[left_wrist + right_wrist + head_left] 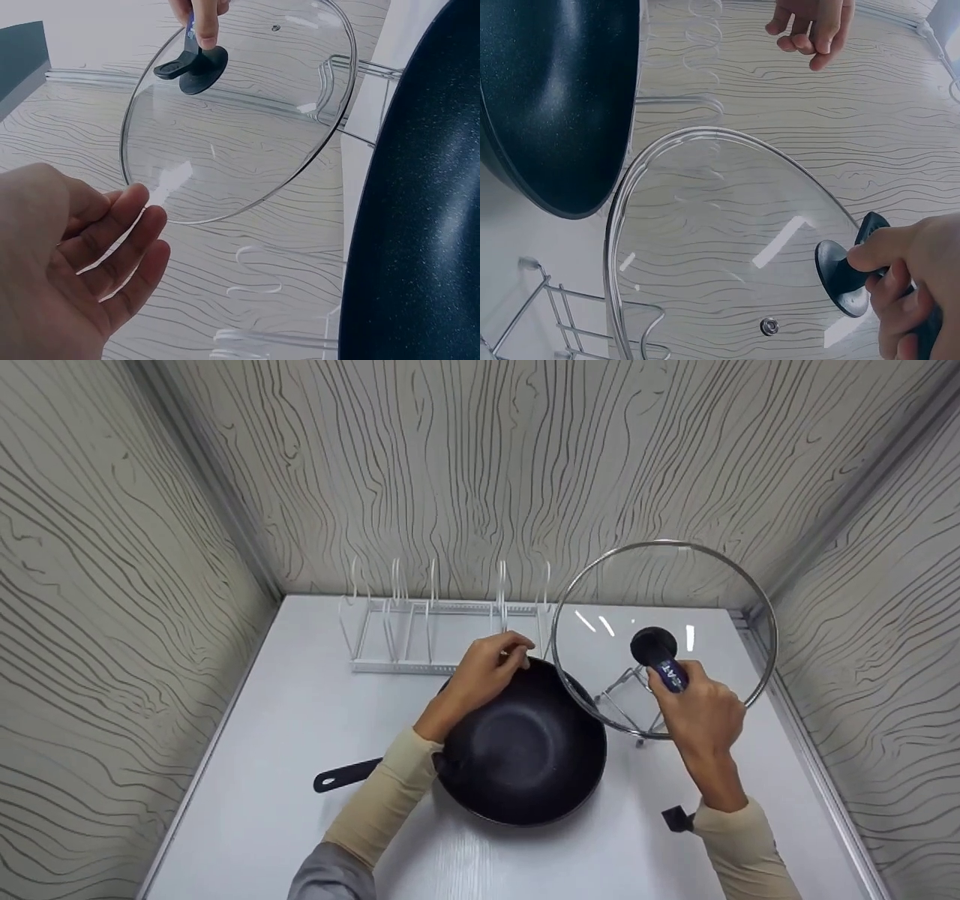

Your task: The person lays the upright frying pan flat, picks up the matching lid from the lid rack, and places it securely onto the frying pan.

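My right hand (pixel 701 709) grips the black handle (pixel 660 660) of a round glass lid (pixel 720 592) with a metal rim. The lid is held up at the right, its left edge overlapping the wok's right side in the head view. Over the far left part of the black wok (pixel 517 750) hovers my left hand (pixel 487 664), fingers loosely bent. In the left wrist view that hand (pixel 97 255) holds nothing, and its fingertips appear near the lid's rim (pixel 247 210). The wok sits on the white table, its long handle (pixel 349 775) pointing left.
A white wire rack (pixel 405 666) with upright loops stands along the back wall, behind the wok. Under the lid, partly seen through the glass, is a small metal wire stand (pixel 622 697). Patterned panels enclose the table (pixel 300 697) at the back and both sides.
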`<state>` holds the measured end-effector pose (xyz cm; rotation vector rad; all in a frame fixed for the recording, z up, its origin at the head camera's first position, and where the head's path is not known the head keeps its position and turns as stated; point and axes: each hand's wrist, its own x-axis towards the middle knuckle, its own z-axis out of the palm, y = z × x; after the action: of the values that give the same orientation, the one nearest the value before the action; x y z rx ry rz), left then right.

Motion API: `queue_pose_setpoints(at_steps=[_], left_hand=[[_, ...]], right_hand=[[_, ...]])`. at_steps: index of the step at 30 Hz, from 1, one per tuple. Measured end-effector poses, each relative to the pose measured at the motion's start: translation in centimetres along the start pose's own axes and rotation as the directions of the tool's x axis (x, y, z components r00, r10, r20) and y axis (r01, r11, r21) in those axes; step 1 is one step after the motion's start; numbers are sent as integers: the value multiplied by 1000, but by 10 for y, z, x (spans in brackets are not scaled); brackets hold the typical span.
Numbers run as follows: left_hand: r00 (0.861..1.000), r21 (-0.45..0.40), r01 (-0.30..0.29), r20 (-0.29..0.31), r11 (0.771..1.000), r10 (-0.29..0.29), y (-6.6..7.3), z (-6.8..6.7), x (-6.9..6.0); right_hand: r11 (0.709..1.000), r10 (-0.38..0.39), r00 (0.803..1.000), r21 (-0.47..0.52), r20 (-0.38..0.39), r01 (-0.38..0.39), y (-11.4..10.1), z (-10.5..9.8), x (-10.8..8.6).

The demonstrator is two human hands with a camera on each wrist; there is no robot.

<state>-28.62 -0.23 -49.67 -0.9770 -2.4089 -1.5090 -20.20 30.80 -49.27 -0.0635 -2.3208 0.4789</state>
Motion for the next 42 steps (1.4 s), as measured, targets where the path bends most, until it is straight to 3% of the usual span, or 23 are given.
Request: queue_pose_setpoints(at_steps=[7, 16, 23, 29, 35, 42], left_hand=[[999, 10, 17, -31, 1000, -16, -10, -10, -19], [994, 40, 107, -33, 993, -106, -24, -20, -43], [990, 85, 140, -41, 986, -137, -34, -29, -63], [985, 127, 169, -59, 977, -163, -49, -36, -86], [963, 141, 269, -51, 953, -264, -64, -48, -118], [928, 252, 366, -20, 896, -373, -75, -61, -147]], right_hand=[[997, 59, 996, 46, 73, -62, -4, 0, -2], [989, 114, 980, 77, 161, -127, -8, 1, -4], [986, 130, 969, 78, 209, -149, -11, 2, -8], [981, 155, 956, 74, 250, -179, -13, 1, -9], [980, 151, 944, 80, 293, -181, -17, 0, -11], [980, 145, 938, 84, 316, -179, -21, -1, -13]])
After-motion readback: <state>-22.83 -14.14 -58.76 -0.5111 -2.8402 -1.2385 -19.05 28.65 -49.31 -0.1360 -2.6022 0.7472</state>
